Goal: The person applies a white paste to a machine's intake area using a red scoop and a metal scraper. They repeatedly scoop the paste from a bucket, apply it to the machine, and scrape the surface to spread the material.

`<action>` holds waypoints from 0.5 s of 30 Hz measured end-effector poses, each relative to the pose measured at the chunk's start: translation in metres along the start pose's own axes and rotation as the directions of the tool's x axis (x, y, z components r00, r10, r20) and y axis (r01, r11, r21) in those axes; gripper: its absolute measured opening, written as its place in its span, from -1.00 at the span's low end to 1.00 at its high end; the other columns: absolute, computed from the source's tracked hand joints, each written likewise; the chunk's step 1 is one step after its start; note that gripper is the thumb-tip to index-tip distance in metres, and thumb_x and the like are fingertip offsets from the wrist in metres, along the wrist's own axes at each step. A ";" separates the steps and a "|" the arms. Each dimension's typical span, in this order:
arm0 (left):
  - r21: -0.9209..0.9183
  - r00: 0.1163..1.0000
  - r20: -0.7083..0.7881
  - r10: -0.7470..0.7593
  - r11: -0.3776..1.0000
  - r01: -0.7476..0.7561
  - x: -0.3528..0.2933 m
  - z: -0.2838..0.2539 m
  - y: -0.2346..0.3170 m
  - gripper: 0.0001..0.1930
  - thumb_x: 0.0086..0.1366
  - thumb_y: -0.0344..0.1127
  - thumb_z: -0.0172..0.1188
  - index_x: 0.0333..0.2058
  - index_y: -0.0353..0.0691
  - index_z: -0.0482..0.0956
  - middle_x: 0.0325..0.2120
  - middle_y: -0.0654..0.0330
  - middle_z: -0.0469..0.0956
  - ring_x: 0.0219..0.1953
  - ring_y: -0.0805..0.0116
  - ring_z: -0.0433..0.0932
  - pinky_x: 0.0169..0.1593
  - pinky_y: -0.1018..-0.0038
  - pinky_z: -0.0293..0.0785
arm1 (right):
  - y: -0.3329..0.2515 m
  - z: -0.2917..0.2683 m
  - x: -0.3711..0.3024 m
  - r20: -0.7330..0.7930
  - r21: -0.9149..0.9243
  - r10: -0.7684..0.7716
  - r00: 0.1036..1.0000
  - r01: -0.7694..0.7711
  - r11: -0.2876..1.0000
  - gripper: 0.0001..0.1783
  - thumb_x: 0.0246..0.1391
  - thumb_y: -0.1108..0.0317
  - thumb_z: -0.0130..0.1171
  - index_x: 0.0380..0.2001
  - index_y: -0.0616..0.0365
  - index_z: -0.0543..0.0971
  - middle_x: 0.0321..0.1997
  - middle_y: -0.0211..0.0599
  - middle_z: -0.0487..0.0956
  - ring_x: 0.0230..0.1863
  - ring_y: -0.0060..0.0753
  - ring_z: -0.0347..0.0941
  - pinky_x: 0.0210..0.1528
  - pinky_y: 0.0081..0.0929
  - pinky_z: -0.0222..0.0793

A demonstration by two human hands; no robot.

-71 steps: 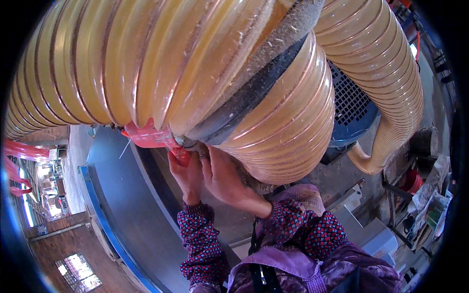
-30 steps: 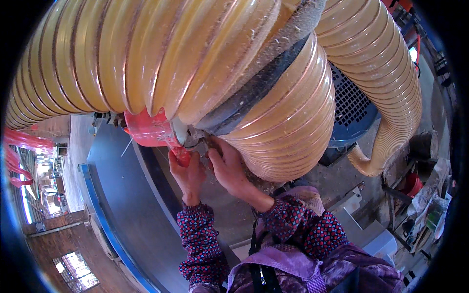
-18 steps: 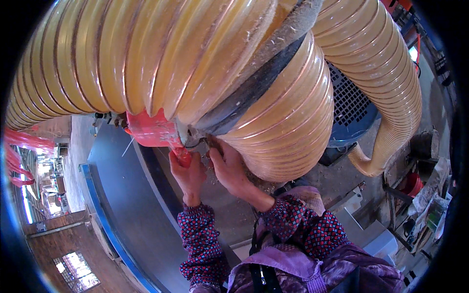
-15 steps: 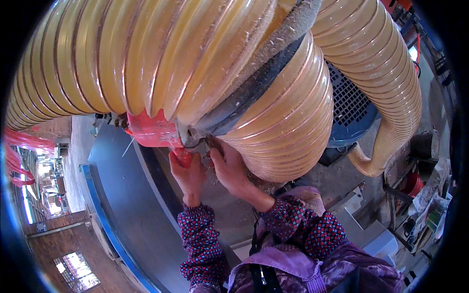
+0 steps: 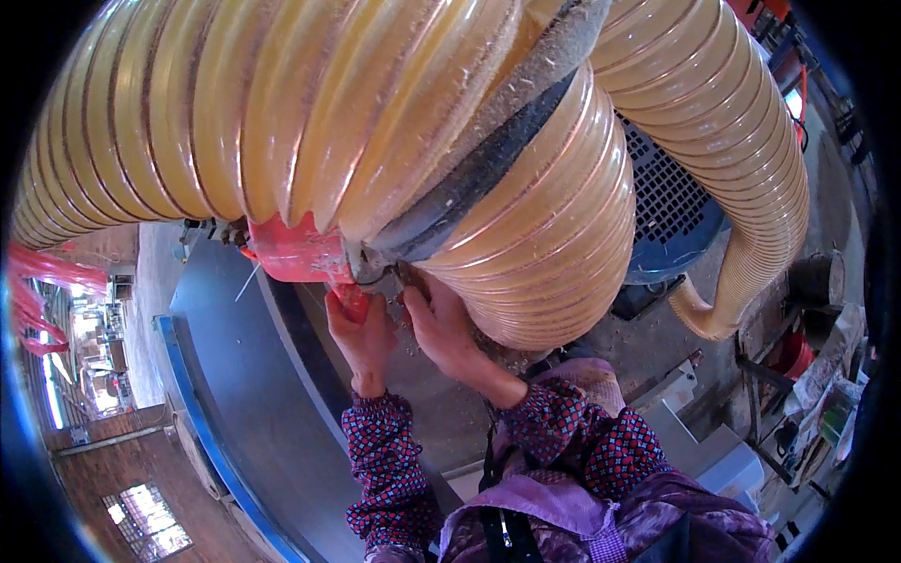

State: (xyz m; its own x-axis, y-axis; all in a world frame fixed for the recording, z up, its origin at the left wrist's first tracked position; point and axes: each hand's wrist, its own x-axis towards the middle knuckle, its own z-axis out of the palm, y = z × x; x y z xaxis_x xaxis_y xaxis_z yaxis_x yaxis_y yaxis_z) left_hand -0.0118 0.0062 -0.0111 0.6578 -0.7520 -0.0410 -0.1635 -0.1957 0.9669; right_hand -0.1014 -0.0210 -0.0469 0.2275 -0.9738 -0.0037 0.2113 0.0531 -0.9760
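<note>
My left hand (image 5: 364, 336) is closed round the narrow lower end of a red plastic-like piece (image 5: 298, 250), which sits under the big ribbed hose. Close beside it, my right hand (image 5: 443, 327) has its fingers curled at a dark edge below the hose fitting; its fingertips are partly hidden, and what they grip cannot be made out. Over both hands hangs a wide yellow translucent hose (image 5: 272, 113) with copper-coloured wire rings. A dusty grey-black band (image 5: 497, 141) crosses it, flecked with wood shavings.
A dark flat machine table (image 5: 249, 347) with a blue rim curves along the left. A second hose (image 5: 723, 122) drops at the right past a blue motor housing with a black grille (image 5: 662, 174). Pink plastic strands (image 5: 42, 291) hang far left; a red bucket (image 5: 793, 357) stands right.
Hardly anything differs. The hoses sit very slightly further left in the picture; both hands keep their places.
</note>
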 end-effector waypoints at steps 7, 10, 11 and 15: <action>-0.016 1.000 0.000 0.015 1.000 -0.015 0.000 -0.002 -0.001 -0.67 0.10 -0.44 0.20 -0.17 -0.25 0.32 -0.54 0.29 0.44 -0.67 0.61 0.35 -0.64 0.67 0.25 | -0.004 -0.001 0.000 0.030 -0.023 0.050 0.998 -0.050 0.999 -0.67 0.09 0.46 -0.15 -0.06 0.31 0.38 -0.53 -0.47 0.37 -0.55 -0.70 0.24 -0.51 -0.66 0.21; 0.003 1.000 -0.010 0.006 1.000 -0.006 0.000 -0.002 0.000 -0.66 0.09 -0.44 0.21 -0.16 -0.25 0.31 -0.54 0.30 0.44 -0.66 0.62 0.35 -0.63 0.68 0.25 | -0.003 -0.001 -0.001 0.033 -0.025 0.049 0.998 -0.048 0.999 -0.64 0.09 0.47 -0.15 -0.03 0.31 0.36 -0.52 -0.47 0.37 -0.55 -0.70 0.24 -0.50 -0.66 0.21; 0.012 1.000 -0.015 0.004 1.000 -0.004 0.000 -0.003 0.000 -0.65 0.09 -0.43 0.21 -0.15 -0.25 0.31 -0.53 0.30 0.44 -0.66 0.62 0.35 -0.64 0.68 0.24 | -0.001 0.000 -0.001 0.032 -0.027 0.043 0.999 -0.042 0.999 -0.64 0.09 0.48 -0.15 -0.02 0.32 0.35 -0.52 -0.47 0.37 -0.55 -0.70 0.24 -0.50 -0.67 0.22; -0.011 1.000 -0.007 0.006 1.000 -0.006 -0.001 0.001 -0.002 -0.66 0.08 -0.46 0.18 -0.16 -0.24 0.31 -0.56 0.29 0.43 -0.69 0.61 0.35 -0.68 0.67 0.23 | 0.007 0.001 -0.003 0.014 -0.085 -0.006 1.000 0.007 0.996 -0.61 0.09 0.48 -0.14 0.02 0.32 0.33 -0.48 -0.44 0.39 -0.53 -0.68 0.25 -0.49 -0.67 0.23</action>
State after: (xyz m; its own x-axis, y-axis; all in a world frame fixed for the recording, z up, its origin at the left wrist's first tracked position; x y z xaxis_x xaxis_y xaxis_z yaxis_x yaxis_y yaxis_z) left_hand -0.0126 0.0071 -0.0131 0.6619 -0.7489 -0.0334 -0.1594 -0.1841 0.9699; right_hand -0.1001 -0.0176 -0.0536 0.2399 -0.9708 0.0048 0.1313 0.0275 -0.9910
